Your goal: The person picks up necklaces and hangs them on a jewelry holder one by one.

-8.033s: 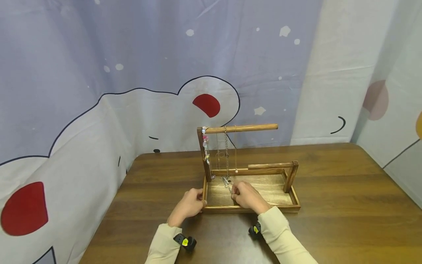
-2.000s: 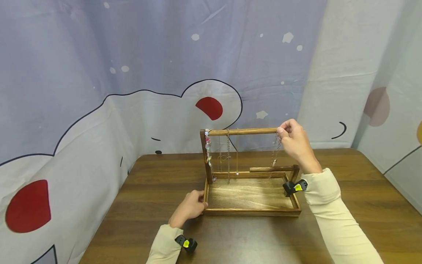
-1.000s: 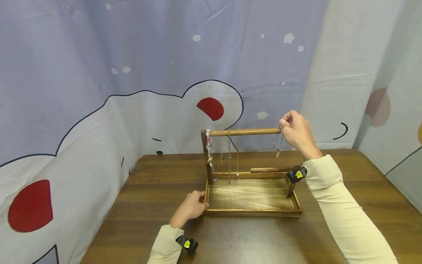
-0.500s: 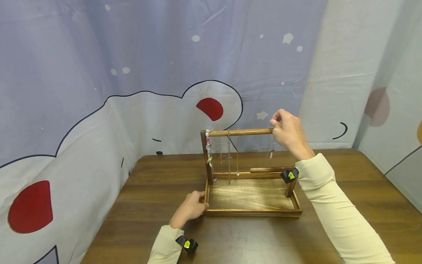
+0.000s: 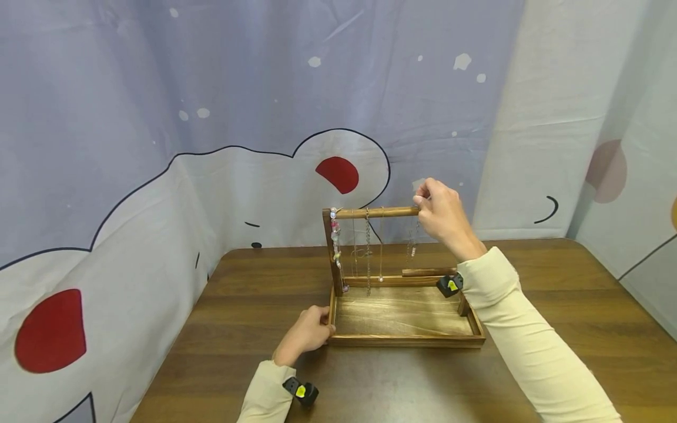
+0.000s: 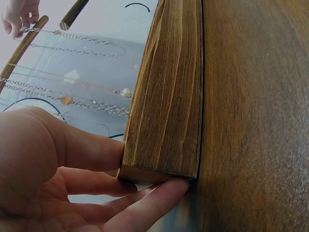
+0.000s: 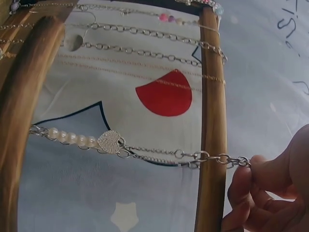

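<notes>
A wooden jewelry stand (image 5: pixel 407 342) has a tray base and two bars. My left hand (image 5: pixel 305 333) grips the tray's front left corner; in the left wrist view, thumb and fingers (image 6: pixel 94 152) press around the wood. At the upper bar (image 5: pixel 394 211), my right hand (image 5: pixel 441 212) pinches a silver chain necklace between thumb and finger. That necklace (image 7: pixel 108 141), with a row of pearls and a sparkling heart, loops over the bar and hangs down. Farther left hang a colourful beaded strand (image 5: pixel 335 238), a silver chain (image 5: pixel 368 252) and thin chains (image 5: pixel 381 249).
A shorter, lower bar (image 5: pixel 428 272) runs along the right side behind the tray, partly hidden by the right wrist camera (image 5: pixel 449 286). The stand rests on a brown wooden table (image 5: pixel 254 294). A patterned curtain (image 5: pixel 254 88) hangs behind.
My right hand has lifted the silver necklace from the tray to the upper bar's right end, looped it over, and slid it left. My left hand stays at the corner.
</notes>
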`<state>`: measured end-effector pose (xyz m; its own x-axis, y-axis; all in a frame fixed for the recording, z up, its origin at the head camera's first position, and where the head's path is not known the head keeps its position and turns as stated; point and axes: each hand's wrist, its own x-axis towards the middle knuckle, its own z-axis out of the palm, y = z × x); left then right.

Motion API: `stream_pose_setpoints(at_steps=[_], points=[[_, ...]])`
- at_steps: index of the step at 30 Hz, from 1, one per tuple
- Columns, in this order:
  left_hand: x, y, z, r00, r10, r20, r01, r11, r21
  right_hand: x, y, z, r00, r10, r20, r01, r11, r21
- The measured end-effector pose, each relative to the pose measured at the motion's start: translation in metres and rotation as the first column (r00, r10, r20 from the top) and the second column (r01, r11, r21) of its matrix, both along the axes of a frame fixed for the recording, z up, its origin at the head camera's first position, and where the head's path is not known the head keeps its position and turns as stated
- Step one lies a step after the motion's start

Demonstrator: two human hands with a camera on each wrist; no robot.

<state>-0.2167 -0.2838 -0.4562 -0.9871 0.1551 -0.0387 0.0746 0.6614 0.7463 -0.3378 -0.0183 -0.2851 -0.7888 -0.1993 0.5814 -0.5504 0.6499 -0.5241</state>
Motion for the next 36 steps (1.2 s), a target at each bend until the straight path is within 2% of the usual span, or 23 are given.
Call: stream_pose_setpoints(at_steps=[9, 18, 36], points=[[0.001, 0.0, 0.002, 1.0, 0.006, 0.015, -0.006, 1.0, -0.004, 0.005, -0.013, 0.0, 1.0, 0.03, -0.003, -0.03, 0.999, 0.021], [0.0, 0.001, 0.001, 1.0, 0.007, 0.007, -0.007, 1.0, -0.011, 0.009, -0.022, -0.001, 0.997, 0.064, 0.046, -0.065, 0.998, 0.027], [0.0, 0.001, 0.001, 1.0, 0.007, 0.008, -0.007, 1.0, -0.001, 0.018, -0.02, -0.01, 0.998, 0.038, 0.052, -0.038, 0.999, 0.013]])
